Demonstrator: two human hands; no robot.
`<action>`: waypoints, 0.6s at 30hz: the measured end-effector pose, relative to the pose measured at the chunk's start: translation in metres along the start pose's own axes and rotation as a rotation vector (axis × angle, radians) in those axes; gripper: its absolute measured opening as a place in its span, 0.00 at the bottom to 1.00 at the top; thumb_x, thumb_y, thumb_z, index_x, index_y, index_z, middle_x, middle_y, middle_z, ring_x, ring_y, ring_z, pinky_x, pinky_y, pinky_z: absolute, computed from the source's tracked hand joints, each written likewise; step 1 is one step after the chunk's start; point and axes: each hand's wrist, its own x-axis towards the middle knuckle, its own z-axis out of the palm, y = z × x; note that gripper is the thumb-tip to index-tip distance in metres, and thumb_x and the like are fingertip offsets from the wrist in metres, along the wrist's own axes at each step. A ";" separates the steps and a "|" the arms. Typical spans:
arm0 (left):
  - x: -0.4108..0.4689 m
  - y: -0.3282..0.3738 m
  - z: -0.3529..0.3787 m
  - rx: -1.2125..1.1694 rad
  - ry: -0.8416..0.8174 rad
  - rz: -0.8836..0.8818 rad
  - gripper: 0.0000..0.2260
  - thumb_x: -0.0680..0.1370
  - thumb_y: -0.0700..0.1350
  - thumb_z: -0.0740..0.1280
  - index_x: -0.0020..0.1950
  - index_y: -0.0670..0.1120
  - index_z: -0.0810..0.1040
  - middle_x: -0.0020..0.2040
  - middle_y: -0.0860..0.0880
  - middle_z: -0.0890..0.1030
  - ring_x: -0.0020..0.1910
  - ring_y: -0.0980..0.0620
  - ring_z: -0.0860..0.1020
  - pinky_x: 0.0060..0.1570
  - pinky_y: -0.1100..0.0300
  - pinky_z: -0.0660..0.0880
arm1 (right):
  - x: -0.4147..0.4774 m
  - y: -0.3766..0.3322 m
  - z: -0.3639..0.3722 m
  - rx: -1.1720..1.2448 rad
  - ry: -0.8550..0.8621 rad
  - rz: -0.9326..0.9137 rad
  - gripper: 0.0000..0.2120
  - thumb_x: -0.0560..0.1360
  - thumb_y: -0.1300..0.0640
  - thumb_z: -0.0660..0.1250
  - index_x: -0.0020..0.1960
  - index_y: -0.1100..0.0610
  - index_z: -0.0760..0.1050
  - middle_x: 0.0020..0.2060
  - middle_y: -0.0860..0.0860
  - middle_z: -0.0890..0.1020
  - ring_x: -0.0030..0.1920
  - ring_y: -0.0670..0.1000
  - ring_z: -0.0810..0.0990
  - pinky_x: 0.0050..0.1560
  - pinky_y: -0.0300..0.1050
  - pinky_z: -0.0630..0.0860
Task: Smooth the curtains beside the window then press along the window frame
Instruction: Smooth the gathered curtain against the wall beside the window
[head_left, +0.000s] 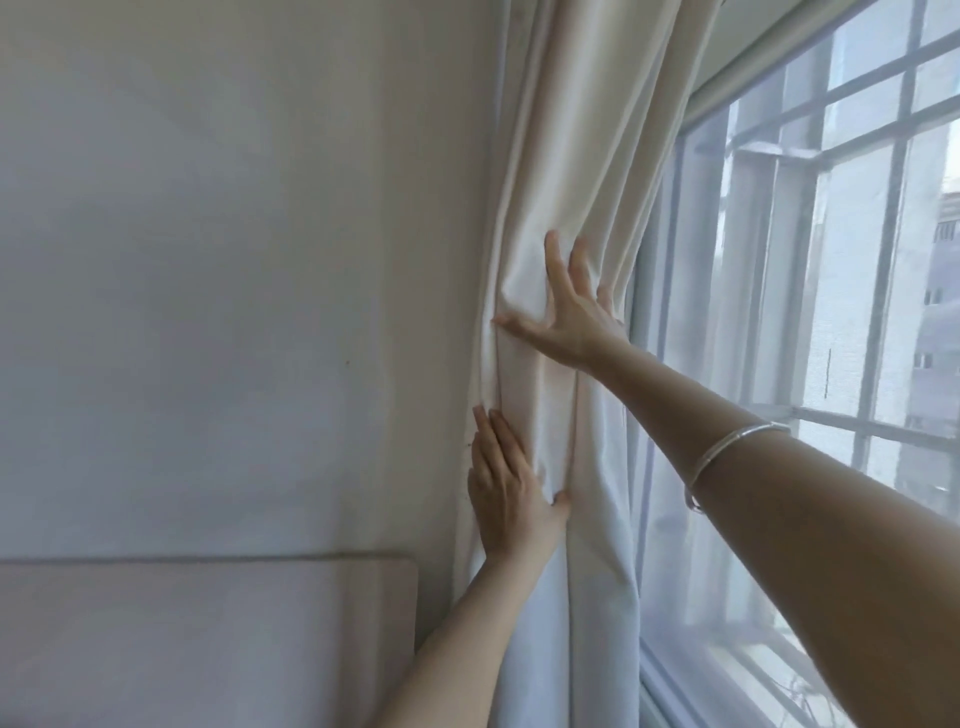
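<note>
A cream curtain (587, 156) hangs in folds between the wall and the window, gathered at mid height. My right hand (569, 306) lies flat on it with fingers spread, thumb pointing left, at the gathered part. My left hand (506, 483) rests flat on the curtain's left edge lower down, fingers together pointing up, thumb pressed into a fold. The white window frame (636, 415) runs down just right of the curtain; neither hand touches it. A silver bangle sits on my right forearm.
A plain white wall (234, 260) fills the left. A pale padded headboard (208, 639) stands at the lower left. The window (831, 260) at the right has a sheer screen, with metal bars and buildings outside.
</note>
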 end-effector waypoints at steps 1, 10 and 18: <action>0.005 -0.007 0.006 0.008 -0.040 -0.009 0.49 0.66 0.53 0.73 0.73 0.36 0.45 0.76 0.37 0.48 0.73 0.40 0.58 0.67 0.49 0.64 | 0.007 0.004 0.008 -0.017 -0.018 0.016 0.48 0.65 0.27 0.59 0.71 0.37 0.30 0.75 0.44 0.34 0.74 0.68 0.44 0.70 0.68 0.53; 0.030 -0.052 0.052 0.107 -0.135 -0.097 0.54 0.51 0.56 0.79 0.68 0.33 0.63 0.69 0.32 0.66 0.64 0.34 0.71 0.54 0.42 0.76 | 0.046 0.042 0.084 -0.096 -0.192 0.126 0.48 0.67 0.29 0.61 0.72 0.39 0.30 0.75 0.44 0.36 0.74 0.67 0.44 0.70 0.66 0.54; 0.063 -0.082 0.096 0.292 -0.207 -0.076 0.53 0.41 0.62 0.78 0.60 0.34 0.75 0.59 0.36 0.79 0.54 0.38 0.80 0.41 0.48 0.81 | 0.087 0.079 0.141 -0.120 -0.272 0.149 0.48 0.67 0.30 0.61 0.72 0.39 0.31 0.75 0.42 0.38 0.74 0.66 0.45 0.66 0.68 0.58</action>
